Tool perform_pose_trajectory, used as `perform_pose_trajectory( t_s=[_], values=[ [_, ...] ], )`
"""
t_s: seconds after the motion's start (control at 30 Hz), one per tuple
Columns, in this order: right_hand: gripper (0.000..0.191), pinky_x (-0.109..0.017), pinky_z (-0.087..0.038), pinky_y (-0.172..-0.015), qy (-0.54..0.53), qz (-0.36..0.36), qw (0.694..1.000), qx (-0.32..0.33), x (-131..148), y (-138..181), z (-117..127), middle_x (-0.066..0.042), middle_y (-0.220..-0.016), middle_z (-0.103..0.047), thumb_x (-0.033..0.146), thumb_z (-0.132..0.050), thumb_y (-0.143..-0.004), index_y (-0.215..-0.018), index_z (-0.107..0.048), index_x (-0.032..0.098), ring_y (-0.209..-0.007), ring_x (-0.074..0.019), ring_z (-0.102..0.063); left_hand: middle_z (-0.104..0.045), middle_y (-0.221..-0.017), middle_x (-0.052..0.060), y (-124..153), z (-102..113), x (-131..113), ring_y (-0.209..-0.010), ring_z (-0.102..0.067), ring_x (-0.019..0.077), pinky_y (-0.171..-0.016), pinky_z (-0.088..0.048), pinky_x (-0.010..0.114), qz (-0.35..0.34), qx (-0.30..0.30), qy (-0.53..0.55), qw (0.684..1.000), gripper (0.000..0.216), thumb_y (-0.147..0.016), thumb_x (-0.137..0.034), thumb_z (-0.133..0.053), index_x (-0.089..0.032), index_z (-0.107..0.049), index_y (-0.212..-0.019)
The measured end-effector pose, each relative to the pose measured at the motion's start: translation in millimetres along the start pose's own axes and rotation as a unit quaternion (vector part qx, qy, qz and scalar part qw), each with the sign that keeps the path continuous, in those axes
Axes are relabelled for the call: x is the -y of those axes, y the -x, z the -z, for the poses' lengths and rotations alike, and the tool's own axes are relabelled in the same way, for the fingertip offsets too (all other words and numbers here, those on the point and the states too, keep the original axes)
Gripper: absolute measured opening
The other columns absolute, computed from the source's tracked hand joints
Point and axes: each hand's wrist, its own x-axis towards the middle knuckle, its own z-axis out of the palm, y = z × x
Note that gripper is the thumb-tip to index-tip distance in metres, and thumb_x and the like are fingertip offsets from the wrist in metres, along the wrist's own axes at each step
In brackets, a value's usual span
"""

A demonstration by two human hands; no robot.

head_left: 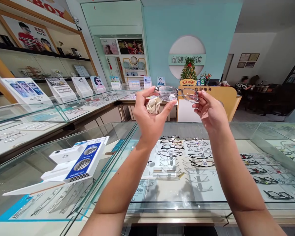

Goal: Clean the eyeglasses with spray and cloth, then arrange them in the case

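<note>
I hold a pair of clear-framed glasses (177, 93) up in front of me with both hands, above a glass display counter (211, 200). My left hand (151, 113) pinches the left lens side between thumb and fingers and also keeps a crumpled cream cloth (153, 105) tucked in its palm. My right hand (210, 111) pinches the right end of the frame with its fingertips.
Several rows of glasses (184, 152) lie inside the counter below my arms. White and blue display boxes (77, 160) sit on the glass at the left. More glass counters with placards (61, 88) run along the left wall. A yellow reception desk (218, 96) stands behind, and a seated person (243, 84) is at far right.
</note>
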Motion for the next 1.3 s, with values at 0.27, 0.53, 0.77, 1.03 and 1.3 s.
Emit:
perform_pose_trajectory(
  t_s=[0.27, 0.53, 0.77, 1.03, 1.3],
  values=[
    [0.034, -0.035, -0.064, -0.083, -0.033, 0.088, 0.994, 0.061, 10, 8, -6, -0.004, -0.116, -0.085, 0.059, -0.068, -0.097, -0.108, -0.078, 0.028, -0.090, -0.0181, -0.078, -0.074, -0.108, 0.007, -11, -1, 0, -0.080, -0.071, 0.0161, -0.057, -0.053, 0.027, 0.271, 0.044, 0.205, 0.939, 0.073, -0.075, -0.074, -0.096, -0.026, -0.070, -0.125],
    [0.015, -0.045, -0.062, -0.107, 0.086, 0.257, 0.956, 0.111, 0, 16, -16, -0.002, -0.123, -0.085, 0.043, -0.087, -0.094, -0.104, -0.087, 0.033, -0.125, -0.0253, -0.076, -0.076, -0.110, 0.005, -13, -4, -17, -0.059, -0.048, 0.0017, -0.041, -0.028, 0.017, 0.459, 0.150, 0.376, 0.790, 0.055, -0.076, -0.062, -0.101, -0.021, -0.075, -0.101],
    [0.017, -0.057, -0.056, -0.115, 0.129, 0.271, 0.950, 0.088, 7, 28, -22, -0.004, -0.107, -0.083, 0.052, -0.089, -0.092, -0.091, -0.086, 0.035, -0.124, -0.0310, -0.075, -0.078, -0.108, 0.014, -10, -6, -9, -0.058, -0.057, 0.0084, -0.037, -0.032, 0.022, 0.446, 0.316, 0.294, 0.784, 0.069, -0.092, -0.086, -0.071, -0.019, -0.080, -0.106],
    [0.028, -0.049, -0.061, -0.098, 0.147, 0.226, 0.962, 0.038, 17, 37, -22, -0.006, -0.105, -0.079, 0.058, -0.085, -0.093, -0.088, -0.083, 0.031, -0.114, -0.0298, -0.075, -0.079, -0.100, 0.014, -2, -2, -6, -0.057, -0.054, 0.0100, -0.044, -0.032, 0.025, 0.392, 0.384, 0.172, 0.818, 0.081, -0.092, -0.096, -0.056, -0.019, -0.077, -0.104],
    [0.020, -0.047, -0.055, -0.098, 0.318, 0.233, 0.894, 0.214, -9, 69, 13, -0.005, -0.103, -0.085, 0.046, -0.079, -0.102, -0.089, -0.083, 0.030, -0.100, -0.0264, -0.076, -0.049, -0.067, -0.004, 30, 44, 37, -0.068, -0.043, 0.0133, -0.068, -0.037, 0.028, 0.246, 0.210, -0.160, 0.933, 0.046, -0.099, -0.056, -0.067, -0.022, -0.048, -0.074]
  ],
)
